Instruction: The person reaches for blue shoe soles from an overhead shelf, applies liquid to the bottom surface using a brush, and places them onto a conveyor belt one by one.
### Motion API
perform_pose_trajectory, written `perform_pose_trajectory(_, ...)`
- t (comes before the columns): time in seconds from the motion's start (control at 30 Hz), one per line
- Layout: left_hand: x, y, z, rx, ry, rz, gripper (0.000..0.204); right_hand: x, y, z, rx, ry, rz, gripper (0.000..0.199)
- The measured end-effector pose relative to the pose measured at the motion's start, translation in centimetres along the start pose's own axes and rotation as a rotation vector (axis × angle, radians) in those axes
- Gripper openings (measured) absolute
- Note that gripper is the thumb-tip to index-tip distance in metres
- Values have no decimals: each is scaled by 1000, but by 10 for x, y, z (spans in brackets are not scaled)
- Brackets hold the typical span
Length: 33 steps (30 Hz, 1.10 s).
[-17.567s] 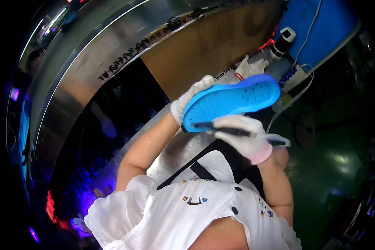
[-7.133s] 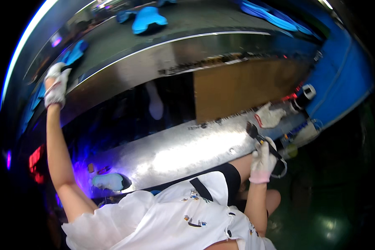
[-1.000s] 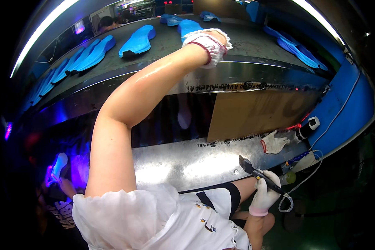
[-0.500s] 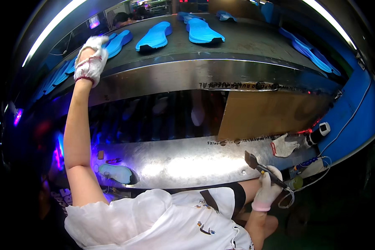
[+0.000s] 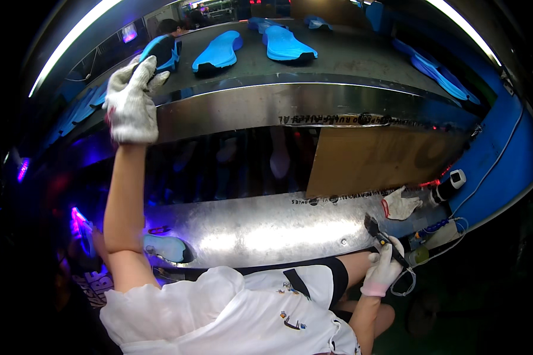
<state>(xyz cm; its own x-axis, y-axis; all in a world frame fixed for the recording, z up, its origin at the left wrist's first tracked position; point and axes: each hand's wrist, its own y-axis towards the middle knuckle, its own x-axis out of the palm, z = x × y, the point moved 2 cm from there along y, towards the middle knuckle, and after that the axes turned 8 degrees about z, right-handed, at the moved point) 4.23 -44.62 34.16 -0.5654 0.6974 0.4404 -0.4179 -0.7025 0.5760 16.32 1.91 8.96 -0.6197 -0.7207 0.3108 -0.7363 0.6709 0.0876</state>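
Note:
My left hand (image 5: pixel 133 106), in a white knit glove, reaches up to the conveyor belt and grips a blue shoe sole (image 5: pixel 161 49) with a black part. The sole is tilted up off the belt, and my glove hides its near end. Low at the right, my gloved right hand (image 5: pixel 382 273) is closed round the dark handle of a flat brush (image 5: pixel 373 226), bristles pointing up and left. A thin pale tube (image 5: pixel 404 285) loops by the handle's lower end. Two more blue soles (image 5: pixel 218 51) lie on the belt just right of my left hand.
Below the conveyor belt (image 5: pixel 337 74) runs a metal shelf (image 5: pixel 266 234). On it lie a pale blue sole (image 5: pixel 166 248), a small red tool (image 5: pixel 159 230) and an empty glove (image 5: pixel 401 204). A cardboard sheet (image 5: pixel 367 160) leans behind. Another person's head (image 5: pixel 169 26) shows beyond the belt.
My left hand has turned and drawn slightly nearer, and a sole now stands lifted in it. My right hand with the brush has shifted a little to the right.

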Motion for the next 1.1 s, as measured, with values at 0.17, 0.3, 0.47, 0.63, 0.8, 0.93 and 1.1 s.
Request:
perform_pose_trajectory(0.17,7,-121,25,1048,463,-384,25,-19,10,20,13,-25,119,24)
perform_pose_trajectory(0.3,23,-214,-12,244,57,-1158,21,-38,21,19,39,-46,236,26)
perform_pose_trajectory(0.47,34,-343,-121,412,-330,-1153,24,-28,32,4,55,-107,369,23)
perform_pose_trajectory(0.63,7,-379,-180,92,-20,-1221,31,-13,45,10,87,28,337,17)
perform_pose_trajectory(0.8,59,-359,-163,-1402,-78,-700,57,-22,50,18,227,172,314,16)
perform_pose_trajectory(0.93,75,-386,-226,-2240,-690,-886,94,-14,45,23,288,221,317,17)
perform_pose_trajectory(1.1,84,-430,-216,-2389,-617,-520,83,-22,43,40,289,-2,236,18)
